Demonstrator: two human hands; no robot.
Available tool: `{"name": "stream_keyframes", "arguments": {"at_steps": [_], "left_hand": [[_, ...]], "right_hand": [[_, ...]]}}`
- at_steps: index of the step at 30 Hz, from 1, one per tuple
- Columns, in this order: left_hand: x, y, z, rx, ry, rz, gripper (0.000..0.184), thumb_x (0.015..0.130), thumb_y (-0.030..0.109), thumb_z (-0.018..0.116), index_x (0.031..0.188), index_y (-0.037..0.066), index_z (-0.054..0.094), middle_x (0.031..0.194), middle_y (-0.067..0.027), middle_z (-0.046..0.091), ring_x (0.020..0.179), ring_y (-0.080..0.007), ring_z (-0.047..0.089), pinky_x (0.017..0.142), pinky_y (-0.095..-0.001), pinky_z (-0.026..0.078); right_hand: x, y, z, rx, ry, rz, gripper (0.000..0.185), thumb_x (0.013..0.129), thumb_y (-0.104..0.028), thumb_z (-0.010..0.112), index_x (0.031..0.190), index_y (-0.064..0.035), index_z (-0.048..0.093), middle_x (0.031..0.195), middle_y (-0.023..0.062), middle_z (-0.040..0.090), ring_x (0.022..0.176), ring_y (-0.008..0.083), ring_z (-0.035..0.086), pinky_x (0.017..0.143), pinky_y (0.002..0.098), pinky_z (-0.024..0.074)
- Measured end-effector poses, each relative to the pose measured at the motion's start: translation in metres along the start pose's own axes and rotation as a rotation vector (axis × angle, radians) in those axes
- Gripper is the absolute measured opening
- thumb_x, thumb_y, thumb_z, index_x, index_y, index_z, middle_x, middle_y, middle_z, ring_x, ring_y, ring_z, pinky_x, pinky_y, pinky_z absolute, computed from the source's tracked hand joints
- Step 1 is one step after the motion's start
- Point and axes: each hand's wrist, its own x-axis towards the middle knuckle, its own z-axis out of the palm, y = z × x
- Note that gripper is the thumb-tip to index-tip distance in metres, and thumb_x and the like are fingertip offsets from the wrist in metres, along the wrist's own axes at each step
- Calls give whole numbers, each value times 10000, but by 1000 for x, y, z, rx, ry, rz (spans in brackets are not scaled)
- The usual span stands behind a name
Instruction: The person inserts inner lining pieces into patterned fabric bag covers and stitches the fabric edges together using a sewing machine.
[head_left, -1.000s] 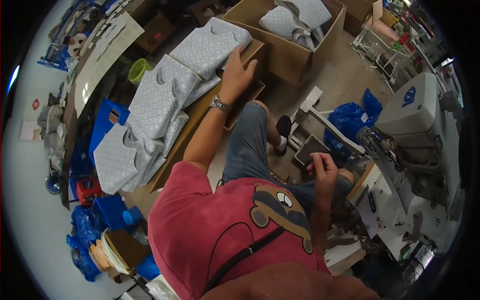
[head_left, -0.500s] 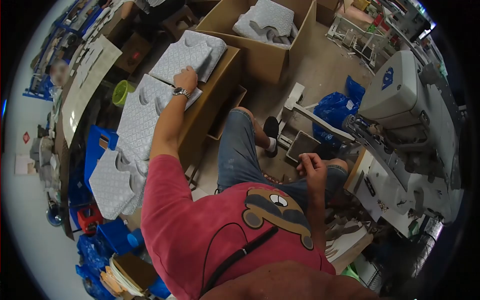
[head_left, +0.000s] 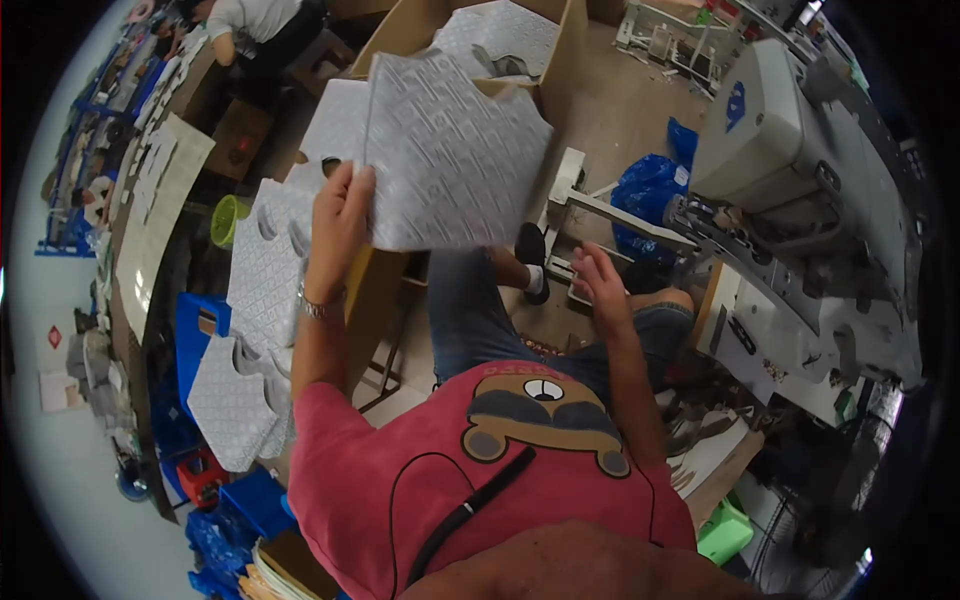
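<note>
Between thumb and fingers, my left hand (head_left: 341, 215) grips the left edge of a grey quilted piece (head_left: 450, 155) with a diamond-like pattern. The piece is raised above my lap, in front of an open cardboard box. Stacks of similar quilted pieces (head_left: 262, 280) lie to the left, beyond my left forearm. My right hand (head_left: 600, 283) is over my right thigh, fingers apart and holding nothing, to the right of the raised piece and not touching it.
The cardboard box (head_left: 572, 60) holds more quilted pieces. At right stands a grey machine (head_left: 755, 130) on a white table, with a blue bag (head_left: 645, 195) beside it. A green basket (head_left: 228, 220) is at left. Another person (head_left: 262, 25) sits at top left.
My left hand has taken hold of a quilted piece from the stack and lifted it toward the middle. My right hand has risen slightly and its fingers have spread.
</note>
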Motion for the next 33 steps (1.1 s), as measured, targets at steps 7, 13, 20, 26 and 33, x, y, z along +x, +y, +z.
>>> {"name": "stream_keyframes", "arguments": {"at_steps": [7, 13, 20, 26, 33], "left_hand": [[-38, 18, 65, -378, -763, -109, 901, 971, 91, 681, 1665, 76, 106, 1459, -160, 572, 1317, -231, 555, 1088, -358, 430], [-21, 38, 91, -400, -1039, -55, 967, 886, 85, 823, 1638, 85, 216, 1358, -98, 603, 1198, -173, 587, 990, -313, 478], [-2, 33, 114, -138, -1134, 92, 711, 743, 220, 938, 1315, 40, 556, 1246, -57, 600, 1145, -176, 591, 950, -328, 495], [8, 88, 133, 417, -1068, 740, 724, 587, 378, 951, 1101, -22, 635, 1421, -194, 476, 1349, -425, 463, 1116, -478, 419], [10, 76, 161, 244, -1277, 480, 556, 633, 169, 967, 1007, -11, 598, 885, -82, 589, 947, -289, 618, 1021, -472, 473]], "right_hand": [[2, 18, -50, 268, 141, 231, 562, 1070, -414, 579, 1482, -57, 442, 1397, 70, 585, 1212, 207, 593, 1071, 379, 442], [-9, 24, -53, 425, 140, 17, 447, 1075, -359, 591, 1392, -47, 540, 1291, 83, 657, 1172, 199, 625, 1045, 361, 494], [-8, 59, -56, 630, 95, 103, 500, 1082, -427, 550, 1419, -57, 532, 1335, 82, 644, 1195, 202, 629, 1059, 361, 493], [-6, 68, -52, 632, -28, 126, 678, 1066, -599, 448, 1484, -69, 518, 1412, 73, 621, 1272, 200, 599, 1104, 362, 454], [-11, 55, -41, 468, 5, 268, 772, 1025, -705, 431, 1476, -91, 554, 1438, 49, 607, 1255, 198, 590, 1084, 338, 437]]}}
